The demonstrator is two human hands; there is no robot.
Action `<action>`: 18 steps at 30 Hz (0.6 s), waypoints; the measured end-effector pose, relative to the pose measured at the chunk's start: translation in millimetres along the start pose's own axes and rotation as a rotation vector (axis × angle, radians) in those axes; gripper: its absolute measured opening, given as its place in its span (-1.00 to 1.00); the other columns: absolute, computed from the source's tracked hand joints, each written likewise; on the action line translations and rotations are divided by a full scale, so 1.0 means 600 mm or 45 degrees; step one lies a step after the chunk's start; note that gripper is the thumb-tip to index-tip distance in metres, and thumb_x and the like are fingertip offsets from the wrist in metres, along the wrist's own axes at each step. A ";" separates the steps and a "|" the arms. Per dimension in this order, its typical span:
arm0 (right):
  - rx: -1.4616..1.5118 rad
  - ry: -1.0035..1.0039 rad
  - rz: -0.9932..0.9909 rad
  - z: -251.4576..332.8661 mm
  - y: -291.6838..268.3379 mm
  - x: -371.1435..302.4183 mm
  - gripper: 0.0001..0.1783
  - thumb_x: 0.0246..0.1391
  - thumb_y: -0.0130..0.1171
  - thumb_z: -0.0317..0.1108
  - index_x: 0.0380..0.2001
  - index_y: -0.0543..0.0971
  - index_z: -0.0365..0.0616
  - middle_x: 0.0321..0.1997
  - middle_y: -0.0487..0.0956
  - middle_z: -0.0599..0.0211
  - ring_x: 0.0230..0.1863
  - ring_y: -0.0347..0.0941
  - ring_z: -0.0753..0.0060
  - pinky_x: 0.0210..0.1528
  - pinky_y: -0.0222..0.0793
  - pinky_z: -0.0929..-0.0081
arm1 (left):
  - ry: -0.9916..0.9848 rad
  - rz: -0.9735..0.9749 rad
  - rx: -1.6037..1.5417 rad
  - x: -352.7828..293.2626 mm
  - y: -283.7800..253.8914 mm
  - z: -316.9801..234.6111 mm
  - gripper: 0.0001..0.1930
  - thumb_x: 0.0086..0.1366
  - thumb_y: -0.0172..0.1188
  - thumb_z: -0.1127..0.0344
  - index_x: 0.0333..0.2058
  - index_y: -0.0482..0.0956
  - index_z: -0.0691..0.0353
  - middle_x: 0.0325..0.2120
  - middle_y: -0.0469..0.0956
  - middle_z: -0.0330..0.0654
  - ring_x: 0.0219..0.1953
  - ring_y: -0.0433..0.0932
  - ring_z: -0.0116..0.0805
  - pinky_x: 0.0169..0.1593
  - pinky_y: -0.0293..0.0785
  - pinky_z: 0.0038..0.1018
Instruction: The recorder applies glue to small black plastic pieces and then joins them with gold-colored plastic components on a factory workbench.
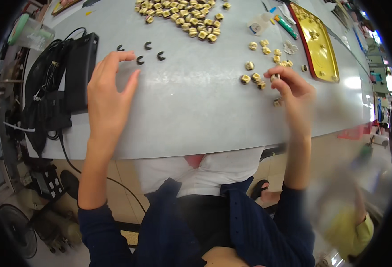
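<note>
My left hand (108, 89) hovers at the left of the grey table with thumb and forefinger spread, nothing visible between them. Several small black C-shaped pieces (161, 56) lie just beyond and to the right of its fingertips. Over on the right, my right hand (295, 86) pinches a small cream-and-dark block (275, 77) between thumb and fingers. Similar loose blocks (245, 79) are scattered around that hand, and one (277, 102) sits close under it. The fingers hide part of the held block.
A large pile of cream-and-dark blocks (193, 21) covers the far middle. At the far right are a yellow tray (327, 60) with a red edge, a clear bottle (259, 24) and a green tube (287, 27). A black box (81, 73) with cables stands left. Another person's yellow garment (345, 231) shows lower right.
</note>
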State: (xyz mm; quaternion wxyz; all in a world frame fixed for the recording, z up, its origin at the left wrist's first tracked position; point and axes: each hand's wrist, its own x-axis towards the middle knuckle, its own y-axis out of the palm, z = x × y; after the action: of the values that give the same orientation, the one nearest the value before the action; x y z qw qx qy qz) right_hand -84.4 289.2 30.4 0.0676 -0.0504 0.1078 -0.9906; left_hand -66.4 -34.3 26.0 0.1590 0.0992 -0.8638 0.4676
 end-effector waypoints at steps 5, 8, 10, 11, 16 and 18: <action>-0.603 -0.307 -0.105 -0.015 -0.020 0.024 -0.78 0.07 0.15 -0.59 -0.18 0.60 -0.26 -0.20 0.59 0.29 -0.24 0.46 0.50 -0.16 0.37 0.59 | -0.025 0.031 -0.017 0.009 0.017 0.012 -0.75 0.11 0.27 0.50 -0.20 0.51 0.28 -0.26 0.59 -0.12 -0.17 0.55 -0.18 -0.09 0.45 -0.40; -0.884 -0.529 -0.056 -0.013 -0.012 0.032 -0.75 0.05 0.16 -0.59 -0.16 0.61 -0.22 -0.20 0.57 0.22 -0.20 0.46 0.38 -0.14 0.36 0.53 | -0.008 0.015 -0.087 0.014 0.023 0.012 -0.76 0.12 0.27 0.51 -0.21 0.51 0.28 -0.27 0.59 -0.11 -0.20 0.56 -0.19 -0.11 0.46 -0.41; -0.949 -0.549 -0.035 -0.009 -0.006 0.041 -0.74 0.04 0.17 -0.58 -0.16 0.61 -0.21 -0.21 0.55 0.21 -0.18 0.45 0.33 -0.13 0.36 0.50 | 0.019 0.000 -0.129 0.018 0.024 0.013 -0.77 0.12 0.26 0.52 -0.21 0.51 0.28 -0.28 0.59 -0.11 -0.21 0.56 -0.18 -0.11 0.47 -0.41; -0.996 -0.562 -0.007 -0.011 -0.003 0.046 -0.73 0.03 0.19 -0.57 -0.15 0.61 -0.19 -0.22 0.53 0.20 -0.15 0.43 0.27 -0.12 0.35 0.48 | -0.011 0.012 -0.129 0.018 0.025 0.013 -0.78 0.12 0.25 0.53 -0.22 0.51 0.29 -0.29 0.59 -0.11 -0.21 0.56 -0.19 -0.12 0.46 -0.41; -0.925 -0.498 0.051 -0.026 -0.008 0.054 -0.73 0.08 0.22 -0.39 -0.12 0.59 -0.17 -0.18 0.49 0.19 -0.13 0.38 0.15 -0.03 0.28 0.33 | -0.031 0.032 -0.170 0.016 0.031 0.017 -0.82 0.13 0.21 0.57 -0.27 0.50 0.31 -0.32 0.54 -0.11 -0.23 0.55 -0.21 -0.12 0.45 -0.38; -0.964 -0.562 -0.055 -0.024 0.000 0.063 -0.74 0.04 0.25 -0.42 -0.15 0.58 -0.16 -0.22 0.50 0.21 -0.14 0.38 0.13 -0.07 0.31 0.33 | -0.005 0.011 -0.187 0.011 0.015 0.016 -0.82 0.12 0.20 0.58 -0.27 0.49 0.31 -0.32 0.52 -0.11 -0.24 0.54 -0.22 -0.12 0.44 -0.38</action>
State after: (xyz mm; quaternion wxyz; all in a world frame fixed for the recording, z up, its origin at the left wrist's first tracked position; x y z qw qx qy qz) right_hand -123.4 286.5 19.5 0.0451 -0.2844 0.4452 -0.8479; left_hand -77.1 -37.4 16.5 0.1621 0.0843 -0.8965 0.4035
